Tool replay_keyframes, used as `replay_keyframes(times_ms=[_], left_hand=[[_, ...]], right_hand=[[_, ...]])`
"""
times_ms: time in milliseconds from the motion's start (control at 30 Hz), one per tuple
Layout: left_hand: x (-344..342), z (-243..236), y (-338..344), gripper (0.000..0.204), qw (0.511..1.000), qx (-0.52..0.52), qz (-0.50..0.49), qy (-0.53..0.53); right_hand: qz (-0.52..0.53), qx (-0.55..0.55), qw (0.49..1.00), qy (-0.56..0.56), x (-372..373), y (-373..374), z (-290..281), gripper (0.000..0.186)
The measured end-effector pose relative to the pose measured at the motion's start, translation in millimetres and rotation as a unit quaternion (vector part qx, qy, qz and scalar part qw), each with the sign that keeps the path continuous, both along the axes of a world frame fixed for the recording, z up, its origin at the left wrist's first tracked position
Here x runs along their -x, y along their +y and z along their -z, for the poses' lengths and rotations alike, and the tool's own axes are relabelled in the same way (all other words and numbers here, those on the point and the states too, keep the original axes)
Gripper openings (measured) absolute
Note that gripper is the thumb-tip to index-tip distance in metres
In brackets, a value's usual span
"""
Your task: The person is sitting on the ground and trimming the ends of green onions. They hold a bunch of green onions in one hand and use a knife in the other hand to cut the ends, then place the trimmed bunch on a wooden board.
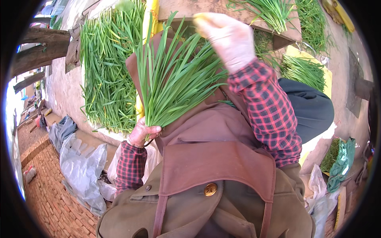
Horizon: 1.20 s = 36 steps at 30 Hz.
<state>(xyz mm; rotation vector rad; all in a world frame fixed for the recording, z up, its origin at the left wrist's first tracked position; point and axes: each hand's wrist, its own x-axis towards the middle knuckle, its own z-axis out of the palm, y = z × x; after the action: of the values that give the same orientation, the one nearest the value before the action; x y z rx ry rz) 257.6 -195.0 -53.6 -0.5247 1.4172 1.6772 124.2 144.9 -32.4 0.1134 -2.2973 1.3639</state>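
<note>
A brown apron (218, 160) spreads right of the grip, a broad pile of green leaves (107, 75) left and beyond. A leafy bunch (174, 85) fans up from the grip toward a blurred right hand (230, 39), its hold impossible to tell; the left hand (142, 133) clasps the bunch's base.

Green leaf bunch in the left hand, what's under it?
Under the leaf bunch, the brown apron shows between leaves and past the edges; whatever the thick middle covers can't be seen.
</note>
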Motion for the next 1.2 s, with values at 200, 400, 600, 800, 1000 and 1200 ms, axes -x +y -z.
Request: replay_keyframes(times_ms=[200,400,600,800,1000,1200], left_hand=[[0.3,-2.0,2.0,0.026,1.000,0.015,0.005,-0.002],[-0.9,1.4,0.9,0.025,1.000,0.015,0.004,-0.002],[-1.9,1.7,0.1,0.026,1.000,0.013,-0.003,-0.005],[-0.2,-2.8,4.2,0.028,1.000,0.015,-0.005,-0.012],[-1.1,0.2,1.3,0.027,1.000,0.027,-0.004,-0.014],[-0.5,2.7,-1.4,0.025,1.000,0.009,0.004,-0.015]], right_hand=[[-0.085,-0.170,0.974,-0.127,21.4,-25.2,47.8,0.029],[-0.048,-0.035,0.970,-0.235,21.2,-8.9,58.9,0.033],[-0.143,-0.031,0.948,-0.282,26.9,-6.3,58.3,0.041],[-0.197,-0.094,0.943,-0.251,30.0,-8.5,69.9,0.040],[-0.211,-0.213,0.929,-0.218,31.8,-14.2,73.7,0.029],[-0.164,-0.248,0.936,-0.187,26.2,-19.6,71.6,0.019]])
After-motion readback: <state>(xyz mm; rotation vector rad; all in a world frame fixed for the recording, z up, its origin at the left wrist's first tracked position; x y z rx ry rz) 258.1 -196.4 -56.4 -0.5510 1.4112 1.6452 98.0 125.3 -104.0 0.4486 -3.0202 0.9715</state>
